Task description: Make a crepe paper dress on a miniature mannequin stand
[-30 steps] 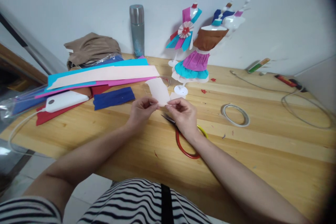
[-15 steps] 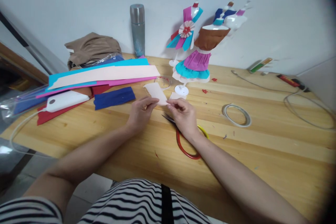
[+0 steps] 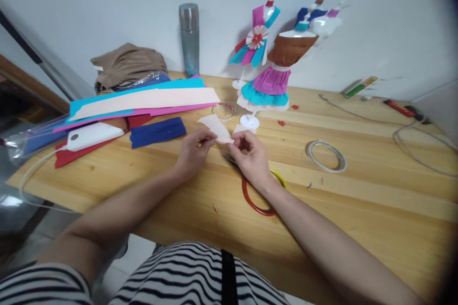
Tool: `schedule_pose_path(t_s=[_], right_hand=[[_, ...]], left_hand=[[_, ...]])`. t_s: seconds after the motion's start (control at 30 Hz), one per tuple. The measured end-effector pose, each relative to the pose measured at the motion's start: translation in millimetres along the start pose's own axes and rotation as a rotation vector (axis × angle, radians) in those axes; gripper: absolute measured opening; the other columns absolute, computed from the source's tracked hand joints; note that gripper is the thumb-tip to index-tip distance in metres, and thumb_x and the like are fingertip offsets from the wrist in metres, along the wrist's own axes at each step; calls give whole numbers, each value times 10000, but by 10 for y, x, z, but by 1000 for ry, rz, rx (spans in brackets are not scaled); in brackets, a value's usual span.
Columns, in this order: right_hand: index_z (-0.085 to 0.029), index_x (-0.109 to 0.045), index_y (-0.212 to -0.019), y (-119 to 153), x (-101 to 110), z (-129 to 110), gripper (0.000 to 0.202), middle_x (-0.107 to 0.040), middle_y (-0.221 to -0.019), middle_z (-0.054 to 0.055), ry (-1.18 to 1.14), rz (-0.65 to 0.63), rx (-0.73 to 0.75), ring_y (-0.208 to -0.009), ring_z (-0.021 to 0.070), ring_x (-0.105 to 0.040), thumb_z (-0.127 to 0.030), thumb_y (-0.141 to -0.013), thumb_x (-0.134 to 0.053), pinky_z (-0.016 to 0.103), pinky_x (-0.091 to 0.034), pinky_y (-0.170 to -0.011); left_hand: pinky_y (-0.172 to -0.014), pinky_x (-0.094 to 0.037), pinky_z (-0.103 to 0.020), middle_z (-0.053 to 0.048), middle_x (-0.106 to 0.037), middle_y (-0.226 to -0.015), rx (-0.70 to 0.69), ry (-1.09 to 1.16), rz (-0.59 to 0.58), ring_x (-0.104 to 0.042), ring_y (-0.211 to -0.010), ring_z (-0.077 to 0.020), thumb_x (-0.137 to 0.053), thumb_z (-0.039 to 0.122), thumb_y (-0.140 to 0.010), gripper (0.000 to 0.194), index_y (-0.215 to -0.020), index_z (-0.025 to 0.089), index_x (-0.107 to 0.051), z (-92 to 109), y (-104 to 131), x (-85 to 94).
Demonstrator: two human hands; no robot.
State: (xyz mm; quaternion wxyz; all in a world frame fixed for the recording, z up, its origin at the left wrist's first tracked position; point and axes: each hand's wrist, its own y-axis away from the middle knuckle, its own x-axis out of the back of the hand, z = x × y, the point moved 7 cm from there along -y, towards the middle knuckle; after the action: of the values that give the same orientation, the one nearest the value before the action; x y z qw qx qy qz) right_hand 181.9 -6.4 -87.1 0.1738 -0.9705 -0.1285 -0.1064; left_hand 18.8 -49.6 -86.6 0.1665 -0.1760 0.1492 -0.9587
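A small pale pink strip of crepe paper (image 3: 216, 127) is held between my two hands, its near edge pinched at both corners. My left hand (image 3: 195, 152) grips the left corner between thumb and fingers. At the right corner, my right hand (image 3: 252, 156) pinches the paper with thumb and forefinger. Scissors with red and yellow handles (image 3: 253, 206) lie on the table under my right hand, which hides part of them. Another pale piece of paper (image 3: 239, 128) rests just beyond my right fingers. A blue paper strip (image 3: 158, 132) lies left of my left hand.
Small mannequins in paper clothes (image 3: 279, 66) stand at the back. A thermos (image 3: 189, 40) is against the wall. Long coloured paper sheets (image 3: 143, 100) and a white power bank (image 3: 95, 136) lie left. A tape roll (image 3: 326, 156) and a cable (image 3: 361, 116) lie right on the wooden table (image 3: 343, 238).
The pale paper's near edge is now slightly gathered, and its far part curves more to the left. Both hands still pinch it. The whole view has shifted a little.
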Motion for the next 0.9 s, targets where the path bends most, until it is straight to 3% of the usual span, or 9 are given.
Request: schedule_pose_path(t_s=[0.13, 0.23, 0.43, 0.7, 0.9], right_hand=[[-234, -629, -1009, 18, -80, 75, 274, -473, -630, -69, -66, -81, -59, -547, 112, -445, -315, -755, -692, 264, -373, -538], [-239, -638, -973, 28, -95, 72, 249, -447, -608, -72, -61, -96, -44, -527, 108, -410, -331, -751, -703, 264, -345, -517], [-237, -630, -879, 41, -94, 73, 189, -528, -619, -51, -77, -98, -55, -511, 103, -411, -377, -774, -700, 263, -338, -498], [-220, -656, -751, 50, -77, 93, 216, -621, -575, -26, -203, -49, -175, -493, 122, -547, -390, -705, -782, 271, -448, -495], [-214, -673, -769, 56, -73, 168, 287, -650, -556, -23, -356, 20, -295, -516, 144, -629, -408, -628, -830, 294, -547, -543]], left_hand=[[-714, -452, -268, -11, -681, -785, -33, -35, -22, -589, -742, -143, -611, 223, -825, 93, -775, 198, -684, 69, -10, 6], [-696, -434, -258, -5, -653, -762, -66, -48, -61, -568, -716, -132, -595, 219, -831, 106, -767, 198, -677, 144, -1, -12], [-666, -415, -250, 3, -631, -722, -80, -67, -105, -552, -684, -127, -590, 234, -841, 124, -749, 200, -666, 169, 25, -46], [-670, -435, -250, -8, -674, -755, -75, -57, -87, -579, -692, -130, -596, 222, -838, 112, -765, 197, -677, 177, 35, -47], [-713, -478, -271, -9, -705, -769, 56, 36, -17, -620, -708, -139, -665, 282, -806, 92, -805, 206, -716, 9, 56, -33]])
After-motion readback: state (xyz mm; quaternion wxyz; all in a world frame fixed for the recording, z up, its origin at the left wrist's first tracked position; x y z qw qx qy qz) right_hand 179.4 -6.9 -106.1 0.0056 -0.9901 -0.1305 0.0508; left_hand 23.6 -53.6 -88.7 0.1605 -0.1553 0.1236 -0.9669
